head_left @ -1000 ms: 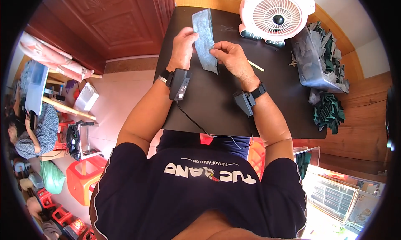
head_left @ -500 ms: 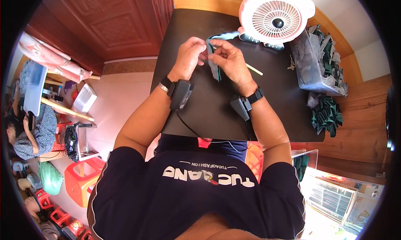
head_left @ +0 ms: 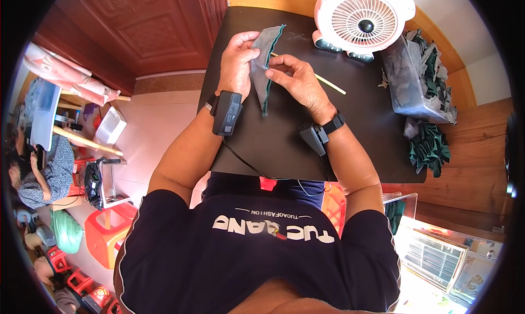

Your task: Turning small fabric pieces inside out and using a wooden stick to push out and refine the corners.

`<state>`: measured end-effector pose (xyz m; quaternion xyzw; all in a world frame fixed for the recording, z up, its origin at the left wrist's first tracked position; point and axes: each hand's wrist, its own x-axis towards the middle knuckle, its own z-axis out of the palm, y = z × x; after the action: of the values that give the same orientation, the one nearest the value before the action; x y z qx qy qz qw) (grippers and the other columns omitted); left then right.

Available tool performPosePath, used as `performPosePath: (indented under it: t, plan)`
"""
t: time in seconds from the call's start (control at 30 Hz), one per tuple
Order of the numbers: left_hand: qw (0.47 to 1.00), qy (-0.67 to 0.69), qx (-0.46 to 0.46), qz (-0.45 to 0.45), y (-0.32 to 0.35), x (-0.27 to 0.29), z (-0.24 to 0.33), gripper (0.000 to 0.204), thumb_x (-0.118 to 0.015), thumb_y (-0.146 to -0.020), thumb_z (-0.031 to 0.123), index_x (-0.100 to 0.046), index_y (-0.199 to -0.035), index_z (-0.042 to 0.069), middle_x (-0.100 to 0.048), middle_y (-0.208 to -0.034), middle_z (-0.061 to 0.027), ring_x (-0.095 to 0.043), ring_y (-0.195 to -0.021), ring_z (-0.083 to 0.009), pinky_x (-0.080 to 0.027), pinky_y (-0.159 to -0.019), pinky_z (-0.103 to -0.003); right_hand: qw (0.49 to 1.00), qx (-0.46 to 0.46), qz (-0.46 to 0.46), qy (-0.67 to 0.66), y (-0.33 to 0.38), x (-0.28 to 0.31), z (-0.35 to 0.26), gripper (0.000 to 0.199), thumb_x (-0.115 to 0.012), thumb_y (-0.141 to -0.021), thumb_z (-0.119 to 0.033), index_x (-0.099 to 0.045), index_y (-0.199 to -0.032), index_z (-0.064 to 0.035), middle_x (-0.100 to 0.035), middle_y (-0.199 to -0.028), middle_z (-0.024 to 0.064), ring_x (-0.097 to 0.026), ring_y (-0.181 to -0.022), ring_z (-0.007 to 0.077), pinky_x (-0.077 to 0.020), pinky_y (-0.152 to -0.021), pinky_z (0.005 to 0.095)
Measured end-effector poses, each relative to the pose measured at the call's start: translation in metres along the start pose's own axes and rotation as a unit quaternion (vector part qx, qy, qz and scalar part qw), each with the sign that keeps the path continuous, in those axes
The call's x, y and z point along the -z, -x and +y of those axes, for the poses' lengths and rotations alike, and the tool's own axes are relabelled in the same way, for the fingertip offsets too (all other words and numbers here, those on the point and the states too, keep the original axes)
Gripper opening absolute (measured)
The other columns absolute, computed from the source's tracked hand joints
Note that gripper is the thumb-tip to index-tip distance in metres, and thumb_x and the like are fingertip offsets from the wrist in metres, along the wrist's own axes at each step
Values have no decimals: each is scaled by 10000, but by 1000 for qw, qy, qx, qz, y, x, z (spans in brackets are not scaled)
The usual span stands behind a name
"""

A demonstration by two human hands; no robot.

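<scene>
Between my hands, above the black table, is a long folded strip of grey fabric with a dark green edge. My left hand is closed on its left side, thumb on the grey face. At the green edge, my right hand is closed with thumb and fingertips against the fabric. A thin pale stick lies on the table beyond my right hand, its near end running behind the fingers. Both wrists carry black strapped devices, and a cable runs from the left one.
A pink-and-white fan stands at the table's back. On the right, a clear plastic bin holds grey and green fabric pieces, with a green fabric bundle beside it. At left are a red stool and a seated person.
The fabric strip has swung upright and opened out, showing its wide grey face. My left hand has moved slightly left, and more of the pale stick shows.
</scene>
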<state>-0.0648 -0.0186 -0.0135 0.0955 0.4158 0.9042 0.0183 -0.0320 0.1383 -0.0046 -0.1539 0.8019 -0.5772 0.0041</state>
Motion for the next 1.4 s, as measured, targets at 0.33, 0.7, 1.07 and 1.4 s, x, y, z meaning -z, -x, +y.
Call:
performPosePath:
  t: [0.33, 0.7, 1.07, 1.4]
  plan:
    - [990, -99, -38, 90, 3, -8, -1, 332, -528, -771, -21, -527, -1102, 8, -584, -886, -71, -551, -818, -126, -444, -756, -254, 995, -51, 55, -59, -1, -4, 7, 195, -689, -803, -150, -643, -898, 15, -642, -741, 29, -555, -685, 80, -458, -644, 237]
    - [948, -293, 94, -79, 12, -7, -3, 133, -547, -863, 210, -552, -889, 80, -570, -821, -16, -551, -757, -117, -427, -652, -242, 972, -107, 71, -197, -3, 9, 4, 218, -684, -835, -259, -637, -812, -48, -626, -733, 4, -545, -675, 70, -437, -620, 218]
    - [919, -366, 47, -135, 4, 1, -14, 84, -524, -879, 99, -542, -833, 33, -508, -755, 13, -433, -690, -54, -351, -612, -219, 992, -56, 23, -111, -5, 15, 11, 212, -583, -910, -223, -645, -842, -32, -603, -732, -7, -541, -695, 68, -435, -649, 211]
    - [963, -257, 54, -56, 5, 1, -14, 121, -535, -863, 115, -576, -792, 25, -502, -694, 20, -441, -654, -59, -361, -586, -216, 997, -36, 70, 15, -3, 7, 7, 151, -643, -853, -146, -614, -845, 2, -609, -734, 4, -540, -659, 56, -440, -593, 195]
